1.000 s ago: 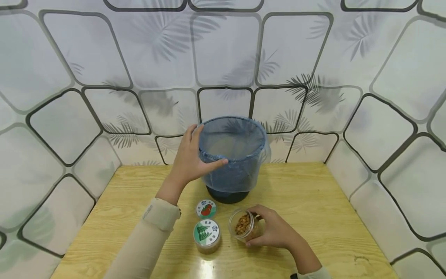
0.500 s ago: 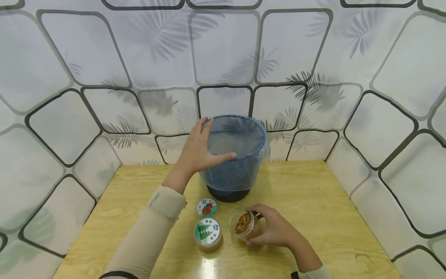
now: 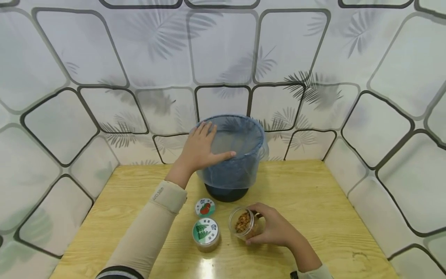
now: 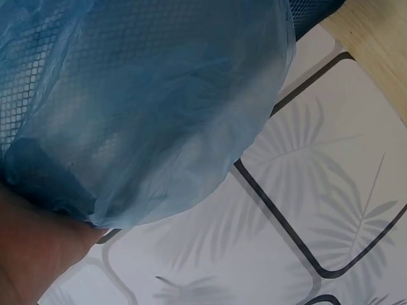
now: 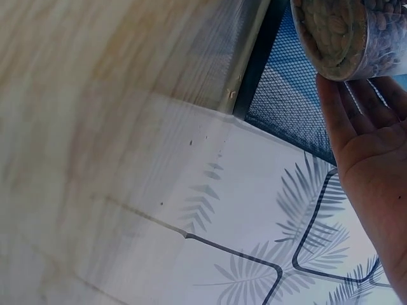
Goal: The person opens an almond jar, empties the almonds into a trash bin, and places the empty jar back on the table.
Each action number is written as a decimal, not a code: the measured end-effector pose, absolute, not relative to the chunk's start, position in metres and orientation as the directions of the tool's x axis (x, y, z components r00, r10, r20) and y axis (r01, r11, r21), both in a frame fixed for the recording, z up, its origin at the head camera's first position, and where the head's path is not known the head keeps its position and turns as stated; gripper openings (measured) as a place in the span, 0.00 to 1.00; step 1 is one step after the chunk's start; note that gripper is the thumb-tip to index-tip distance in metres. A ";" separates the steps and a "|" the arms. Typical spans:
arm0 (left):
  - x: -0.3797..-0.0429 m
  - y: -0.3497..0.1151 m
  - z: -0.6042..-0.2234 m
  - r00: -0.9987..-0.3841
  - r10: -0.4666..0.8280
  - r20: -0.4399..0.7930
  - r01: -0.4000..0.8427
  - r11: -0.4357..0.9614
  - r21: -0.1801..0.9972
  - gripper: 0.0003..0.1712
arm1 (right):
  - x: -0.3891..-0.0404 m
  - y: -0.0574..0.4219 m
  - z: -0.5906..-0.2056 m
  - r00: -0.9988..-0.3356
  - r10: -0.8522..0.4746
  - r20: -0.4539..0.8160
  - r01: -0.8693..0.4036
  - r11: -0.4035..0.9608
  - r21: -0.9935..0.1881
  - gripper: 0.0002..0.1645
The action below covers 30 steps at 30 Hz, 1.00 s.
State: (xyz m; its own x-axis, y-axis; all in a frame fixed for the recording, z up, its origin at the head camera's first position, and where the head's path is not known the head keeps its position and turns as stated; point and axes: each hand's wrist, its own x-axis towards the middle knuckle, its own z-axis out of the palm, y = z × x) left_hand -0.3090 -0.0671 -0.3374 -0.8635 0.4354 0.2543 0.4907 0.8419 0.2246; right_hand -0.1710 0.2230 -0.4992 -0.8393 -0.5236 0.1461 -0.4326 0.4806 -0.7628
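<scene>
My left hand (image 3: 198, 149) lies at the near left side of a bin (image 3: 228, 193) lined with a blue plastic bag (image 3: 231, 172). Its fingers are mostly straight and spread over the rim. The left wrist view shows the bag's loose, see-through edge (image 4: 159, 146) hanging over the mesh wall. On the table, my right hand (image 3: 273, 228) grips a clear round jar (image 3: 256, 228) around its side. The jar tilts with its round end to the left, and brown nut-like pieces (image 3: 242, 223) fill part of it. The right wrist view catches the jar (image 5: 356, 35) above my fingers.
Left of the held jar stands another jar (image 3: 206, 236) with a green vegetable on its top label. Behind that lies a round lid (image 3: 205, 208) with a tomato picture. The wooden table (image 3: 299, 193) meets patterned walls (image 3: 223, 58) at the back and sides.
My left hand has shifted right and slightly up along the bin's rim, its fingers now further over the opening. The right hand and its jar have stayed put.
</scene>
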 end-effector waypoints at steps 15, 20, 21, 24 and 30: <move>-0.305 -0.064 -0.333 -0.881 0.443 0.166 0.469 0.865 0.178 0.66 | -0.171 0.227 -0.496 -0.850 -0.498 0.172 -0.438 0.484 -0.758 0.51; -0.305 -0.063 -0.333 -0.879 0.447 0.165 0.471 0.867 0.164 0.64 | -0.172 0.232 -0.492 -0.859 -0.479 0.181 -0.430 0.482 -0.764 0.52; -0.304 -0.063 -0.333 -0.880 0.446 0.165 0.470 0.867 0.165 0.64 | -0.172 0.233 -0.492 -0.860 -0.475 0.187 -0.432 0.481 -0.763 0.52; -0.304 -0.064 -0.333 -0.881 0.442 0.166 0.467 0.869 0.163 0.64 | -0.172 0.236 -0.489 -0.863 -0.463 0.202 -0.436 0.480 -0.761 0.53; -0.302 -0.064 -0.333 -0.882 0.442 0.166 0.466 0.870 0.160 0.64 | -0.171 0.242 -0.488 -0.857 -0.444 0.260 -0.473 0.480 -0.739 0.53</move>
